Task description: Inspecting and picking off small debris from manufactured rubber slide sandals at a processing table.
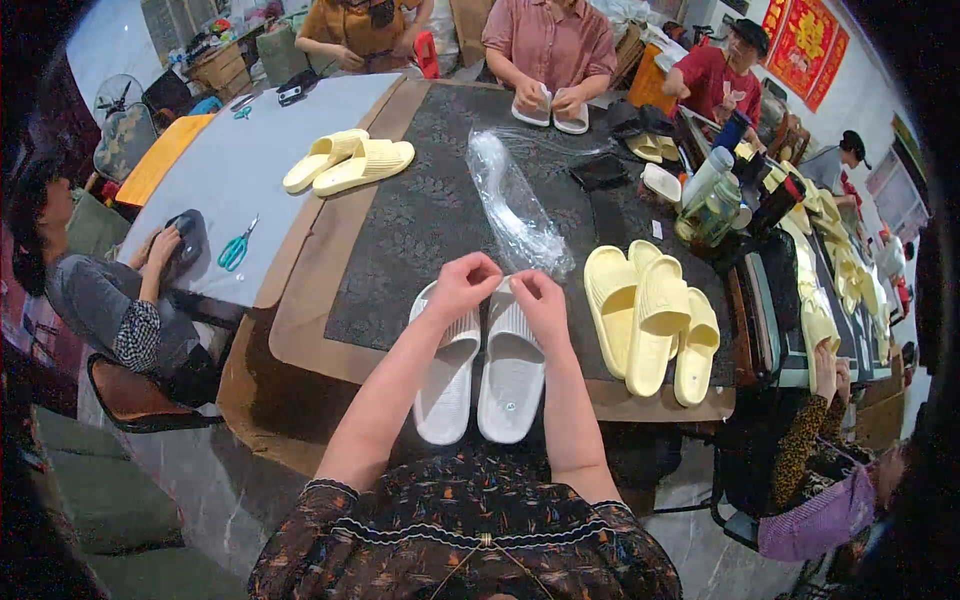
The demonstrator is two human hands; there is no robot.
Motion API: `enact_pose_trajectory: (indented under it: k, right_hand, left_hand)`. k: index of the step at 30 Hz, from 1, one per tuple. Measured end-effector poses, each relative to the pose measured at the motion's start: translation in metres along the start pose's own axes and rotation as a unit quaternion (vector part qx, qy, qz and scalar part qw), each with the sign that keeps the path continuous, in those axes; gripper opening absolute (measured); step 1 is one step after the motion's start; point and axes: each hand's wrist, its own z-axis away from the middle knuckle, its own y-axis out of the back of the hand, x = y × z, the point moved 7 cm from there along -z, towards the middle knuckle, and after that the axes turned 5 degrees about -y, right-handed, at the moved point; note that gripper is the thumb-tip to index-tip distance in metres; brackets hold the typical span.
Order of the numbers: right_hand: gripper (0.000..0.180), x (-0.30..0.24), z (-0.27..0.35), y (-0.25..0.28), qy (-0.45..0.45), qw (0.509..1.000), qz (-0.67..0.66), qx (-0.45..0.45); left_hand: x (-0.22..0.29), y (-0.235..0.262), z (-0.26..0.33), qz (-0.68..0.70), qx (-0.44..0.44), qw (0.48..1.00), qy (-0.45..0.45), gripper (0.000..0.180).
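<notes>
A pair of light grey slide slippers lies side by side in front of me at the table's near edge, heels toward me: the left slipper (445, 395) and the right slipper (511, 395). My left hand (466, 287) is closed in a pinch over the toe end of the left slipper. Close beside it, my right hand (540, 308) pinches at the toe of the right slipper. The fingertips of both hands nearly meet between the toes; what they hold, if anything, is too small to make out. Clear plastic wrap (505, 195) lies crumpled just beyond my hands.
Several pale yellow slippers (655, 325) stand at my right; another yellow pair (365, 165) lies farther left. Bottles and jars (712, 205) crowd the right side. Teal scissors (236, 248) rest on the grey-topped table section (300, 140). Co-workers sit around, one handling white slippers (570, 112).
</notes>
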Motion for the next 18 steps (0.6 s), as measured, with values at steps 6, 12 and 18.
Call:
enact_pose_trajectory:
  k: [6,12,18]
  right_hand:
    - [0.014,-0.001,0.0,0.002,0.006,0.998,-0.047,0.039]
    - [0.014,0.006,-0.002,-0.002,-0.016,1.0,-0.012,-0.013]
    - [0.016,0.0,0.0,-0.002,-0.005,1.0,-0.024,-0.001]
  left_hand:
    - [-0.004,0.003,0.0,-0.002,0.028,1.0,-0.006,0.011]
    - [-0.002,-0.01,0.001,0.02,-0.043,0.999,0.016,0.011]
    - [-0.001,0.001,0.0,0.019,-0.003,1.0,0.011,0.009]
